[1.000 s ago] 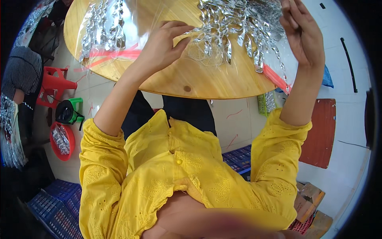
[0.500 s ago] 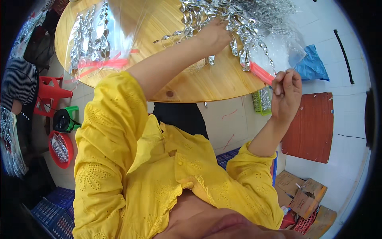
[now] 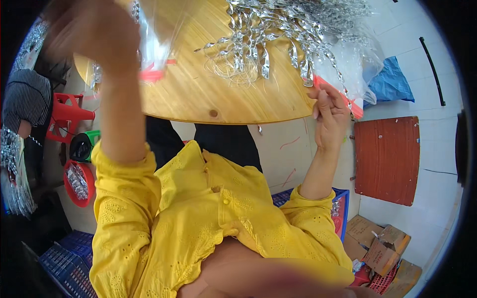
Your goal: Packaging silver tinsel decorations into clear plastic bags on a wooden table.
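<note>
My left hand (image 3: 94, 37) is raised over the far left of the round wooden table and smeared by motion; its fingers cannot be made out. Below it lies a clear plastic bag (image 3: 155, 44) with a pink edge, mostly covered by my arm. At the table's right edge, my right hand (image 3: 330, 116) has its fingers loosely bent and apart, with nothing visible in them. Just beyond those fingers hang twisted silver foil strips (image 3: 266, 64), part of a large pile. Beside them is a pink strip (image 3: 355, 109) along clear plastic. Thin pale threads (image 3: 226, 69) trail loosely from the pile.
The wooden table (image 3: 194, 99) curves in front of me. On the right are a blue plastic bag (image 3: 392, 82), a red-brown board (image 3: 386, 161) and cardboard boxes (image 3: 380, 246). To the left stand a red stool (image 3: 69, 116), a red basin (image 3: 77, 184) and another person (image 3: 27, 99).
My left hand has left the foil pile and swung to the far left. My right hand has moved left and slightly down, its pinch loosened.
</note>
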`<action>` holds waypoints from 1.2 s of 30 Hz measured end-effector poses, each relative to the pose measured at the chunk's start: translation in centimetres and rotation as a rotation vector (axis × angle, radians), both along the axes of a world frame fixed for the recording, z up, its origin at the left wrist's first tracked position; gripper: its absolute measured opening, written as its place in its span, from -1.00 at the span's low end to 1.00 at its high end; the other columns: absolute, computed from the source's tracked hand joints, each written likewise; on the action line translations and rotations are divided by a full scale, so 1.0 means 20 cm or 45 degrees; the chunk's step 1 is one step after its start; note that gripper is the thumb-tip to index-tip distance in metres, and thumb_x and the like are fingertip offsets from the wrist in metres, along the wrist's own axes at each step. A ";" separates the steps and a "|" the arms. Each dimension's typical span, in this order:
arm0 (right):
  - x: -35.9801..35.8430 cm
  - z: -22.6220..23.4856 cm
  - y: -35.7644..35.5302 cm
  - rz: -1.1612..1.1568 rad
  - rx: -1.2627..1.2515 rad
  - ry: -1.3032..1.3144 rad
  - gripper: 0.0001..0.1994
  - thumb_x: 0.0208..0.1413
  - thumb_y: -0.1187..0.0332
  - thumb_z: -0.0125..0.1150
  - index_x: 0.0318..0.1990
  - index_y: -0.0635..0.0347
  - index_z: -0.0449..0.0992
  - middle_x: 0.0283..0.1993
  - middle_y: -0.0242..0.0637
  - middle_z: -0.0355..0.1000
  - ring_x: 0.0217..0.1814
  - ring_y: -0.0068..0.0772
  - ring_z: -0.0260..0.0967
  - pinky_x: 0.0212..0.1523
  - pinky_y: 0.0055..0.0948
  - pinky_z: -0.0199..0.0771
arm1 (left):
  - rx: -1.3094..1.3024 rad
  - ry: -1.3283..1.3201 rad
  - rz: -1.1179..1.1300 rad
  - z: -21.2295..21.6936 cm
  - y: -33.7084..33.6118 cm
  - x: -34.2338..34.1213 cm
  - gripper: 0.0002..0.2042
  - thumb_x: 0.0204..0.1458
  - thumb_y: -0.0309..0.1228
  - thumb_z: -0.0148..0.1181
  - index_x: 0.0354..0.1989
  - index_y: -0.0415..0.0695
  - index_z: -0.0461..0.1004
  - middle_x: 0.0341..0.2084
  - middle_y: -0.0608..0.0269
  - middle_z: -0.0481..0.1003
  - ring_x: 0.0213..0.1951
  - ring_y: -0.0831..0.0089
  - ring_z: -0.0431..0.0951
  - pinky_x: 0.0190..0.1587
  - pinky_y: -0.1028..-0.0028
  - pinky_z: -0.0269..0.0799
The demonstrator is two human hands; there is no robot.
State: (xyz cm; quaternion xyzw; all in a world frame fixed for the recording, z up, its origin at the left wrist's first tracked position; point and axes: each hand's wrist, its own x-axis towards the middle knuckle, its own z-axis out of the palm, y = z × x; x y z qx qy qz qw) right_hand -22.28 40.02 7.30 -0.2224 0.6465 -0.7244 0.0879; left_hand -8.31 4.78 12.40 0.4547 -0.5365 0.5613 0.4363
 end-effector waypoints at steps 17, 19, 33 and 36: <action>0.42 -0.05 -0.59 0.623 0.093 -0.235 -0.87 -0.06 0.46 0.10 -0.36 0.35 0.42 -0.48 -0.21 0.42 -0.64 -0.67 0.24 -0.60 -0.75 0.26 | 2.765 1.977 -2.452 -0.43 0.59 0.57 -0.69 0.07 -0.33 -0.27 -0.12 -0.27 0.25 -0.31 0.28 0.35 -0.32 0.59 0.29 -0.27 0.63 0.19; 0.52 -0.04 -0.63 0.671 0.140 -0.227 -0.87 -0.06 0.46 0.11 -0.37 0.36 0.43 -0.50 -0.22 0.42 -0.63 -0.66 0.26 -0.61 -0.74 0.27 | 2.798 1.936 -2.662 -0.46 0.57 0.56 -0.68 0.09 -0.32 -0.25 -0.10 -0.29 0.26 -0.30 0.30 0.36 -0.30 0.62 0.29 -0.25 0.66 0.17; 0.67 -0.04 -0.72 0.782 0.252 -0.227 -0.90 -0.11 0.48 0.16 -0.44 0.34 0.45 -0.60 -0.30 0.40 -0.64 -0.68 0.28 -0.64 -0.79 0.21 | 2.675 2.031 -2.630 -0.48 0.57 0.55 -0.82 0.05 -0.34 -0.08 -0.30 -0.19 0.35 -0.49 0.36 0.39 -0.46 0.72 0.31 -0.46 0.75 0.18; 0.66 -0.05 -0.72 0.784 0.246 -0.256 -0.90 -0.12 0.47 0.17 -0.44 0.33 0.44 -0.60 -0.30 0.39 -0.66 -0.70 0.24 -0.66 -0.80 0.17 | 2.709 1.991 -2.593 -0.49 0.57 0.55 -0.83 0.05 -0.34 -0.08 -0.31 -0.18 0.35 -0.50 0.37 0.39 -0.49 0.73 0.31 -0.48 0.76 0.17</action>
